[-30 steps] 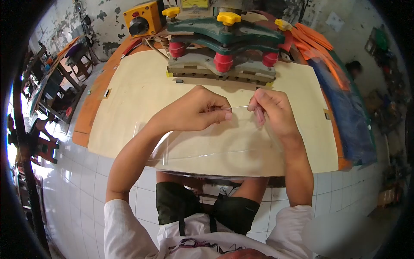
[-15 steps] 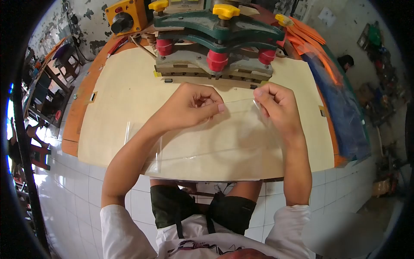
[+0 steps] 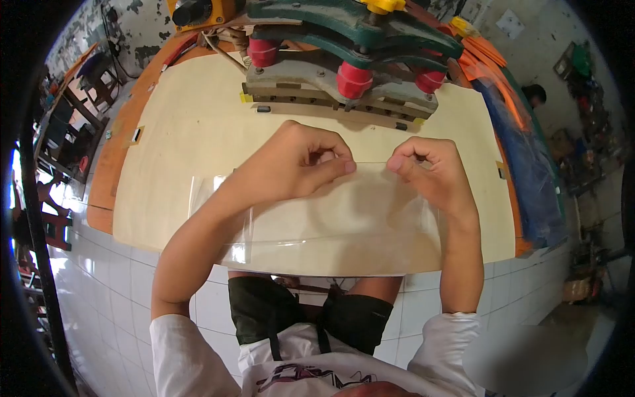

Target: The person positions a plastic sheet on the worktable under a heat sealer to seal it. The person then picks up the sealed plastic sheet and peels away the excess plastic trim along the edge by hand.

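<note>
A clear plastic sheet (image 3: 331,221) with creased, shiny edges spreads over the pale board (image 3: 155,198) in front of me. My left hand (image 3: 311,162) pinches its far edge near the middle, thumb against curled fingers. Close by on the right, my right hand (image 3: 426,172) pinches the same edge between thumb and fingers. A short stretch of the edge runs between the two pinches. The sheet's left side passes under my left forearm. Just beyond my hands stands a press with a green metal head (image 3: 344,33) and red cylindrical parts (image 3: 354,81).
A yellow control box (image 3: 205,13) with a black knob sits at the back left. Orange material (image 3: 493,63) and blue plastic sheeting (image 3: 522,159) lie along the table's right side. A person's head (image 3: 533,96) shows at far right. Shelving (image 3: 73,132) stands at left.
My right hand has come down and slightly left along the sheet's edge, closer to my left hand. The view has tilted, so the press appears higher and farther right.
</note>
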`<state>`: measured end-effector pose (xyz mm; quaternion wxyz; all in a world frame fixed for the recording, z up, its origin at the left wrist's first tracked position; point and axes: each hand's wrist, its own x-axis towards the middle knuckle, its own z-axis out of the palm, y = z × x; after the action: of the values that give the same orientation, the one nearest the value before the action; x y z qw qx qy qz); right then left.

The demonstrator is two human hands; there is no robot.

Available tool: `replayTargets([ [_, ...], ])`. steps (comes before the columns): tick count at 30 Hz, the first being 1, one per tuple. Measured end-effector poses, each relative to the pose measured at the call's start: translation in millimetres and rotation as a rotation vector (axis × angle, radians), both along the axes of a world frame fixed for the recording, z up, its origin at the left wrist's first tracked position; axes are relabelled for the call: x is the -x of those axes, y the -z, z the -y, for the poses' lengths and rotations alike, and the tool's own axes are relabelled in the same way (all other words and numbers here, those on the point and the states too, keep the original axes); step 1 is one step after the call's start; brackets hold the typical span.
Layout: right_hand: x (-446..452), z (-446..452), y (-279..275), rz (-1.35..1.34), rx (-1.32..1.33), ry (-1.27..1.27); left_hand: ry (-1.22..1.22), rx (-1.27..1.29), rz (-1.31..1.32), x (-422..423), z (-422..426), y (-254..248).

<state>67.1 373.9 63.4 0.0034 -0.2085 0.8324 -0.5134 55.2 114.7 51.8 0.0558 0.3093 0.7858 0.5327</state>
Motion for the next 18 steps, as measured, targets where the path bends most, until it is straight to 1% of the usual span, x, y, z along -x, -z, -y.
replayTargets([
  [2,0.7,-1.5,0.2,0.006,-0.003,-0.010,0.040,0.077,0.008,2.4,8.1,-7.5],
  [3,0.6,-2.5,0.2,0.010,-0.003,-0.019,0.042,0.075,0.010,1.5,11.4,-13.0],
  [5,0.4,-3.6,0.5,-0.003,-0.003,-0.021,0.073,0.190,0.068,-0.4,17.2,-23.5],
  [8,1.5,-2.4,1.5,-0.040,-0.010,-0.018,0.092,0.190,0.018,-0.7,20.8,-24.6],
  [10,3.4,-2.8,2.0,-0.061,-0.019,-0.013,0.068,0.184,0.051,-1.2,19.2,-22.3],
  [12,5.9,-4.9,1.9,-0.038,-0.144,0.052,0.043,0.177,0.083,-0.8,15.7,-19.9],
  [13,7.2,-5.2,3.8,-0.039,-0.145,0.051,0.030,0.199,0.045,0.0,12.3,-19.3],
  [15,10.5,-4.4,9.4,-0.296,-0.299,0.108,0.014,0.218,0.002,1.2,4.6,-15.8],
  [16,10.6,-1.2,10.6,-0.299,-0.300,0.107,0.016,0.216,-0.141,2.1,0.3,-12.1],
  [17,10.3,3.7,11.8,-0.397,-0.280,0.080,0.019,0.214,-0.284,3.0,-4.1,-9.7],
  [18,10.1,6.4,12.1,-0.495,-0.260,0.053,0.018,0.213,-0.286,3.8,-9.3,-9.0],
])
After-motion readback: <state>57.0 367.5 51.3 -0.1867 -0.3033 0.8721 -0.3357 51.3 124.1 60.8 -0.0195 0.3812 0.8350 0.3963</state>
